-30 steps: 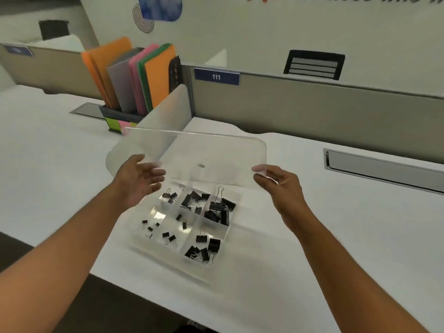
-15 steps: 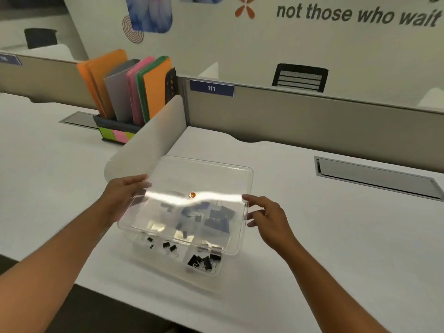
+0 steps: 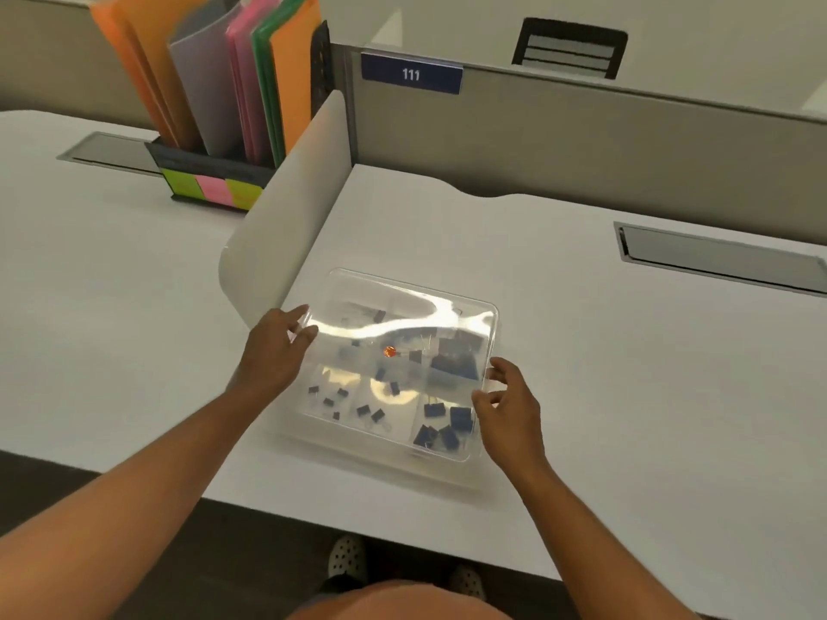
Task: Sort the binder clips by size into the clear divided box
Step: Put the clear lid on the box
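Note:
The clear divided box [image 3: 340, 434] sits on the white desk near its front edge. Its clear lid [image 3: 402, 306] lies flat on top, with glare across it. Black binder clips show through it: small ones [image 3: 329, 401] in the left compartments, large ones [image 3: 441, 429] on the right. My left hand [image 3: 275, 351] grips the lid's left edge. My right hand [image 3: 508, 404] pinches the lid's right edge with fingers curled.
A frosted divider panel [image 3: 286, 234] stands just behind and left of the box. A black file holder [image 3: 210, 172] with coloured folders is at the back left. A grey partition [image 3: 581, 140] runs along the rear. A cable slot [image 3: 720, 257] is at right.
The lid has come down from a raised, tilted position onto the box. Both hands followed it down and stay at its edges. The view has tipped downward.

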